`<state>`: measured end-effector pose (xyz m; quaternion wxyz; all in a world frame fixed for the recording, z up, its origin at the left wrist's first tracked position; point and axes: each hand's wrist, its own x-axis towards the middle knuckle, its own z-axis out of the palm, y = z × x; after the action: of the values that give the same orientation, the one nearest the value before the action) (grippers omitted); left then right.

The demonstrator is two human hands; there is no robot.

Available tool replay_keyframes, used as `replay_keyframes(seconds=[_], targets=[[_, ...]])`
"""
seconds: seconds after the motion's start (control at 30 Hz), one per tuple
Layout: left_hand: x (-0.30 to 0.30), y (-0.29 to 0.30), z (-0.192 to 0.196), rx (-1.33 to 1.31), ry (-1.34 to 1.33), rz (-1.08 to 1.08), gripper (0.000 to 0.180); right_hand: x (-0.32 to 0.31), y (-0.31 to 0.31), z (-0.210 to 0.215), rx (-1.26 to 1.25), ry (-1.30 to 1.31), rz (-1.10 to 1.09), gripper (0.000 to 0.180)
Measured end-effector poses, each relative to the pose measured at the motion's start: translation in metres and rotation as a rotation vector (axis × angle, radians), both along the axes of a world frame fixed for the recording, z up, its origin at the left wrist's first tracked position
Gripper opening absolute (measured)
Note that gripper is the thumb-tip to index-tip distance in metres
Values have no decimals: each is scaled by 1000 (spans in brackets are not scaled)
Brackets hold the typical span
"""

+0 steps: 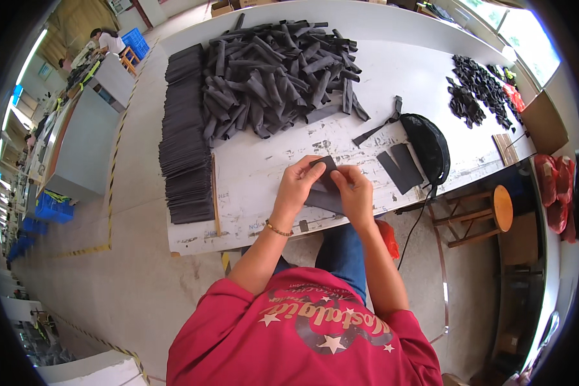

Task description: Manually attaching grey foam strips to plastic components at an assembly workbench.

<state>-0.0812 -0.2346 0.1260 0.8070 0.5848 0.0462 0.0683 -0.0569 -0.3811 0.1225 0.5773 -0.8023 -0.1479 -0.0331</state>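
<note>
Pinching a limp, light dark fabric strip (323,168) by its edges, left hand (297,183) and right hand (352,190) grip above the bench (257,174).

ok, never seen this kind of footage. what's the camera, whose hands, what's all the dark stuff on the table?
It is one fisheye camera worn on a person's head, looking down, so straight edges bend near the rim. There is no robot: the two bare hands belong to the wearer, seated at a white table. The left hand and right hand together hold a small dark fabric piece just above the table. To the left stands a tall stack of flat dark sheets; behind is a loose pile of rolled dark pieces. To the right lie two flat pieces and a black pouch. A wooden stool stands alongside.
</note>
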Motion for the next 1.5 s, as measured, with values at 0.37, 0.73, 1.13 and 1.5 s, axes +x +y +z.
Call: replay_keyframes(seconds=[0.37, 0.73, 1.13, 1.5], targets=[[-3, -17, -6, -503, -55, -56, 13, -13, 11, -7, 217, 110, 50, 12], [8, 10, -17, -788, -49, 164, 13, -9, -13, -10, 158, 200, 71, 24], [25, 60, -18, -799, -249, 524, 16, -15, -29, -40, 223, 280, -96, 16], [32, 13, -14, -780, 21, 273, 32, 17, -13, -15, 311, 320, 0, 16]])
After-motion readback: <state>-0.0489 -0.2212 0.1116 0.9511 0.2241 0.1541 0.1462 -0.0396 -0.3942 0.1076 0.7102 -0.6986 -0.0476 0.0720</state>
